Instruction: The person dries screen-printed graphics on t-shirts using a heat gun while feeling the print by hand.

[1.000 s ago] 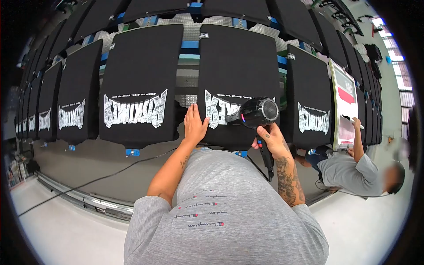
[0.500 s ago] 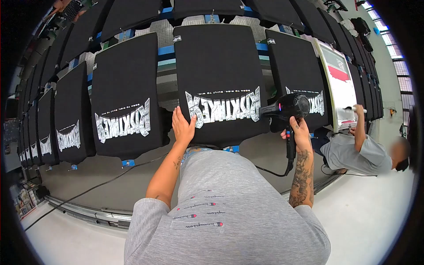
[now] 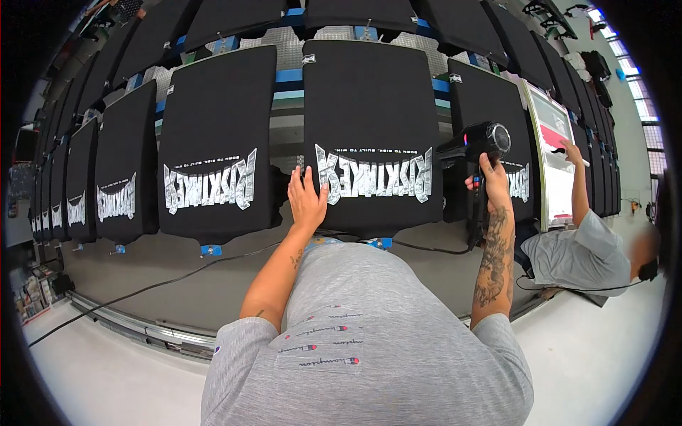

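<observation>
A black hair dryer (image 3: 483,145) is upright in my right hand (image 3: 493,183), its fingers wrapped round the handle and its nozzle facing left. The nozzle is just beyond the right edge of the black garment (image 3: 369,99) in front of me, which bears a white and grey lettered print (image 3: 374,176). At the left edge of that garment, beside the print, my left hand (image 3: 307,201) lies with its fingers stretched out and holds nothing.
Several black printed garments lie on boards to both sides, such as one at left (image 3: 219,106). A co-worker (image 3: 579,248) at the right reaches over a framed screen (image 3: 554,160) with red ink. A black cable (image 3: 153,282) runs across the lower left.
The hair dryer in my right hand has moved from over the print to beyond its right edge, and has risen slightly. The co-worker's hand has moved up the screen.
</observation>
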`<state>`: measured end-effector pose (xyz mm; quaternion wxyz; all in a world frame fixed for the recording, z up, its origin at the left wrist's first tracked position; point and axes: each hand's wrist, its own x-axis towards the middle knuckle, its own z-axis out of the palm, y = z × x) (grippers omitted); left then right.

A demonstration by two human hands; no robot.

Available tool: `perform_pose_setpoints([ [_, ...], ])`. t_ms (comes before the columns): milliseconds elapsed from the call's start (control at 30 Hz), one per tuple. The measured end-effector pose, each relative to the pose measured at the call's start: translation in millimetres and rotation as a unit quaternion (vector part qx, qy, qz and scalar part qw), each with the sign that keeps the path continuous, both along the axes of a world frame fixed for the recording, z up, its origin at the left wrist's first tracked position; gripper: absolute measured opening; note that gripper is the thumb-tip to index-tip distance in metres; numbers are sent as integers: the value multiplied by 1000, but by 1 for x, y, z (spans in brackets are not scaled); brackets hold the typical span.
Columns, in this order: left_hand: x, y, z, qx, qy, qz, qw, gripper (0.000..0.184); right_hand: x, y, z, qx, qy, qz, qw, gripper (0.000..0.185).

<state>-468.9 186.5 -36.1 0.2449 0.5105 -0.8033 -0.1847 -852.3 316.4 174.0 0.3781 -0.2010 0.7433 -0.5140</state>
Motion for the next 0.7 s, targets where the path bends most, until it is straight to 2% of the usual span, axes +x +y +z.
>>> perform_pose_setpoints([
  [233, 4, 2, 3, -15, 4, -29, 999, 59, 7, -31, 3, 16, -20, 30, 999, 57],
  [400, 20, 8, 8, 5, 11, -49, 999, 57, 43, -52, -1, 6, -40, 88, 995, 59],
  [700, 46, 16, 16, 9, -7, -57, 998, 56, 132, -109, 3, -29, -107, 204, 973, 48],
])
